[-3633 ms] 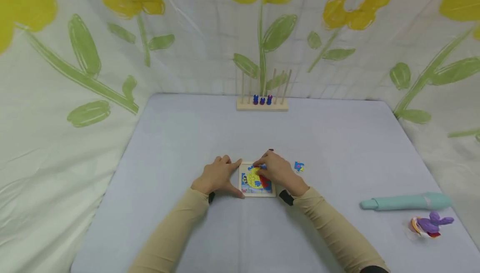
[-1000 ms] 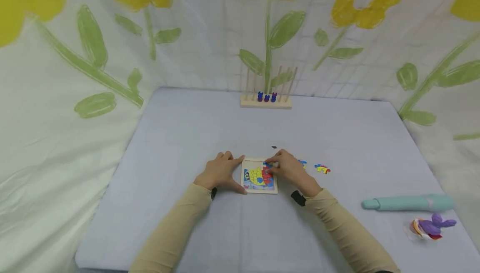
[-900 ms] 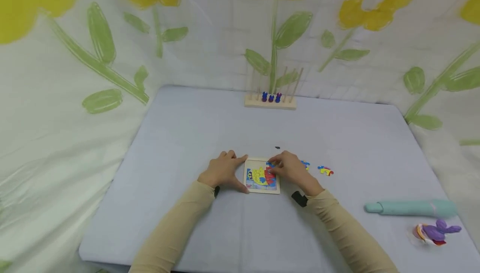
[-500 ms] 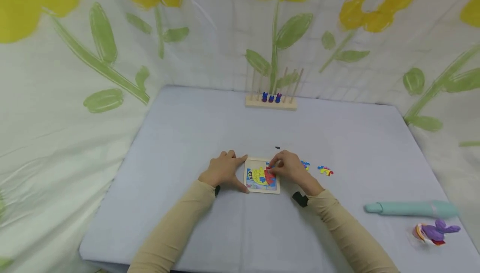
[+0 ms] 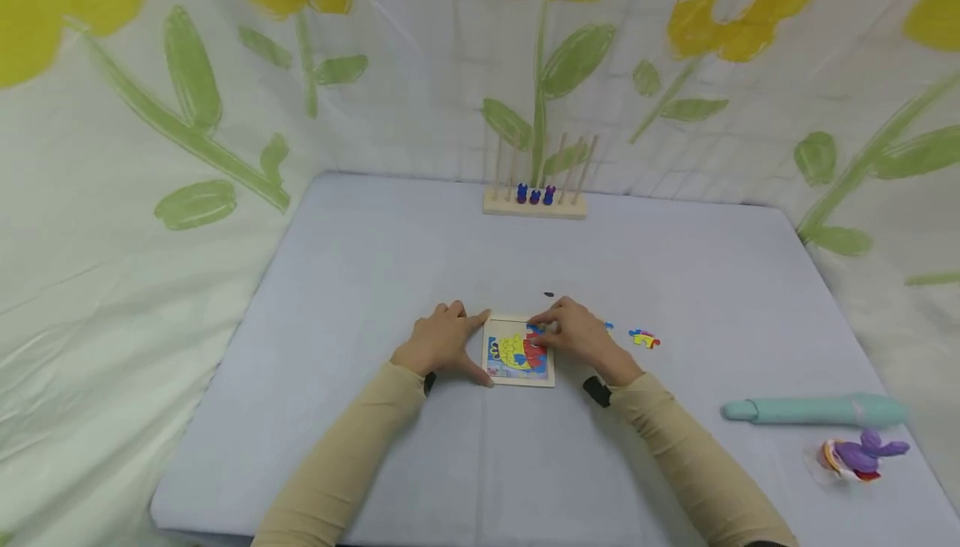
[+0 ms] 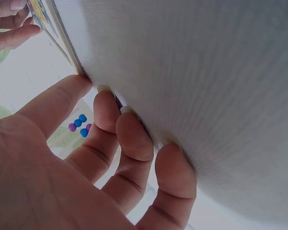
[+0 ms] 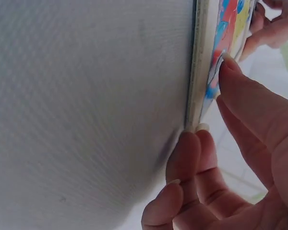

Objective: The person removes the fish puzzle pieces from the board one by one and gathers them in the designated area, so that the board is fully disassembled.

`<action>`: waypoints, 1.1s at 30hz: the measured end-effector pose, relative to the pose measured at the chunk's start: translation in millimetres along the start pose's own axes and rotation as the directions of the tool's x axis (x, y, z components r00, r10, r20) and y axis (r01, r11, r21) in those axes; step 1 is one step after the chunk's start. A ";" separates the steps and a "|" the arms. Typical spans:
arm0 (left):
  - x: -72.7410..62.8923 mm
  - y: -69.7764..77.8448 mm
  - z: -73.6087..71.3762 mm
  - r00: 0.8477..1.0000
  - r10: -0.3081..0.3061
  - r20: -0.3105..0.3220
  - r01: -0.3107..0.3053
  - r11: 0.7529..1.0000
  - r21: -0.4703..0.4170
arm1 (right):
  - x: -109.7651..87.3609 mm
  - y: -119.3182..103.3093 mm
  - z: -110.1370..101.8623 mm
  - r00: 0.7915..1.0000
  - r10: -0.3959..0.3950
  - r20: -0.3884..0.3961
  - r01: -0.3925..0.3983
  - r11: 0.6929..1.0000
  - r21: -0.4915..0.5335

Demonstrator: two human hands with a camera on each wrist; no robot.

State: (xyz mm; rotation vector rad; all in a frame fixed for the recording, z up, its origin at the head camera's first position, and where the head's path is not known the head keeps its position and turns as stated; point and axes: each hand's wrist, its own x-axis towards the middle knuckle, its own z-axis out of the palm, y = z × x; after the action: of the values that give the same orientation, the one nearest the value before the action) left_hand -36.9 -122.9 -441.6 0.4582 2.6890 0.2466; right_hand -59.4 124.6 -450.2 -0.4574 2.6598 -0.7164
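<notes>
Here | left hand (image 5: pixel 441 343): grip spread, touching wooden frame (image 5: pixel 517 383) | right hand (image 5: pixel 576 333): touching puzzle (image 5: pixel 513 352), grip unclear

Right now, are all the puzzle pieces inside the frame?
No, a mostly yellow piece lies on the tabletop, outside the frame.

Left hand (image 5: pixel 438 343): fingers (image 5: pixel 478 318) touching the frame (image 5: pixel 523 383)
Right hand (image 5: pixel 581 336): at the puzzle's (image 5: pixel 513 353) right side
Loose piece (image 5: pixel 645 339): on the tabletop (image 5: pixel 375 280), farther right

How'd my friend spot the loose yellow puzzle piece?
On the pale table, find the right hand. To that hand's right lies the loose puzzle piece, yellow with red and blue; unlike its blue neighbour, it's fully in view.
</notes>
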 end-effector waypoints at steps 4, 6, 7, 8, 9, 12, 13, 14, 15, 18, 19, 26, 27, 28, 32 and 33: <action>-1.1 -0.6 0.4 1.000 -0.014 -0.005 0.014 1.000 -0.011 | 5.5 1.2 1.2 1.000 -0.014 -0.004 0.015 0.996 0.091; -1.8 0.0 2.0 1.000 -0.016 -0.005 0.016 1.000 -0.019 | 6.4 3.1 2.7 1.000 -0.023 -0.008 0.024 0.993 0.119; -1.8 0.1 3.0 1.000 -0.016 -0.004 0.016 1.000 -0.019 | 6.4 4.1 3.4 1.000 -0.025 -0.010 0.026 0.992 0.125; -1.8 0.3 4.0 1.000 -0.015 -0.004 0.015 1.000 -0.022 | 6.2 4.9 4.0 1.000 -0.028 -0.012 0.029 0.991 0.130; -1.7 0.5 4.9 1.000 -0.014 -0.004 0.014 1.000 -0.021 | 5.9 5.4 4.3 0.999 -0.030 -0.013 0.031 0.990 0.135; -1.0 0.6 5.8 1.000 -0.013 -0.008 0.013 1.000 -0.015 | 5.0 5.8 3.3 0.999 -0.037 -0.024 0.039 0.991 0.132; -0.5 0.6 5.6 1.000 -0.012 -0.012 0.012 1.000 -0.013 | 5.1 5.6 2.5 0.999 -0.040 -0.031 0.043 0.991 0.128; -0.2 0.7 4.9 1.000 -0.012 -0.015 0.012 1.000 -0.012 | 5.2 5.3 1.4 0.998 -0.042 -0.039 0.046 0.991 0.124; 0.2 0.8 3.9 1.000 -0.010 -0.018 0.010 1.000 -0.010 | 5.6 4.9 0.1 0.998 -0.037 -0.046 0.042 0.991 0.127; 0.2 0.1 4.3 1.000 -0.008 -0.022 0.008 1.000 -0.015 | 6.3 4.2 0.4 0.998 -0.027 -0.062 0.035 0.990 0.134; 0.4 -0.1 4.2 1.000 -0.009 -0.021 0.008 1.000 -0.016 | 6.5 4.1 0.5 0.997 -0.028 -0.065 0.036 0.990 0.136; 0.2 -1.3 3.0 1.000 -0.015 -0.017 0.014 1.000 -0.015 | 7.2 7.9 0.7 0.998 -0.039 -0.044 0.046 0.984 0.172; 0.0 -1.1 3.0 1.000 -0.015 -0.018 0.014 1.000 -0.016 | 7.3 9.4 0.3 0.998 -0.046 -0.037 0.052 0.983 0.177; -0.2 -0.9 2.8 1.000 -0.014 -0.018 0.014 1.000 -0.017 | 7.1 10.9 -0.6 0.998 -0.058 -0.029 0.063 0.980 0.187; -1.1 0.7 2.9 1.000 -0.012 -0.017 0.011 1.000 -0.026 | 3.0 18.4 -14.4 0.995 -0.101 0.006 0.096 0.957 0.275; -1.1 0.9 2.8 1.000 -0.009 -0.017 0.009 1.000 -0.029 | 0.0 22.1 -21.8 0.994 -0.105 0.009 0.098 0.952 0.291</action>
State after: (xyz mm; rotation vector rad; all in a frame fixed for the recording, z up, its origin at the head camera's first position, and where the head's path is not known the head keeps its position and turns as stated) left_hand -34.5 -122.1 -443.5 0.4370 2.7001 0.2877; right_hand -73.1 151.9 -444.2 -0.5187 2.4658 -1.1061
